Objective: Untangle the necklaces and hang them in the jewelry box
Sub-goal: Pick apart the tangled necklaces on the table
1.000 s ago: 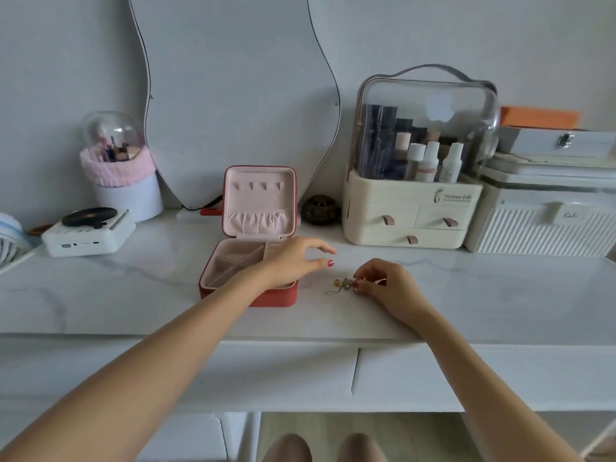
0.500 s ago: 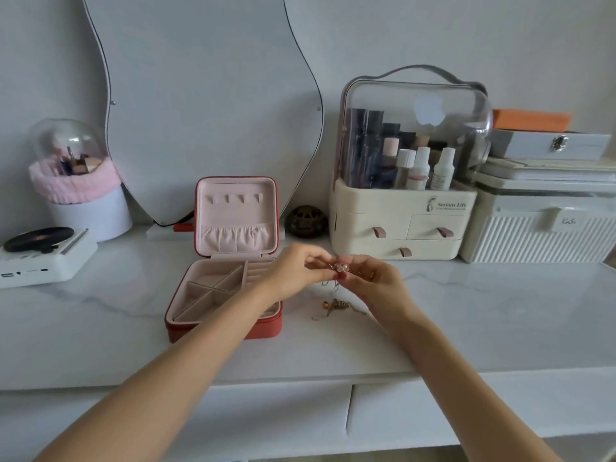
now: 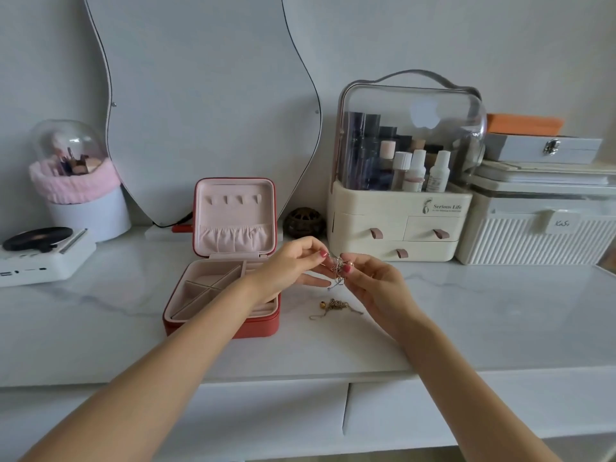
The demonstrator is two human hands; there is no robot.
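Pale grey wall (image 3: 466, 35) across the far side, evenly lit by soft daylight. White marble-veined vanity top (image 3: 500, 321) in front of it, with two flat white drawer fronts (image 3: 233, 418) below the near edge. Wavy frameless mirror (image 3: 206, 95) propped against the wall, far left of centre. At far left, a white tub with a pink fluffy band under a clear dome (image 3: 71, 168), and nearer, a small white record-player gadget (image 3: 40, 255). Right of centre, a cream cosmetics organiser (image 3: 396, 228) with three drawers and a clear domed lid over bottles. Beside it at far right, a ribbed white case (image 3: 533, 241) stacked with flat boxes, a grey one and an orange one on top. Small dark openwork ball (image 3: 305, 221) at the mirror's foot.
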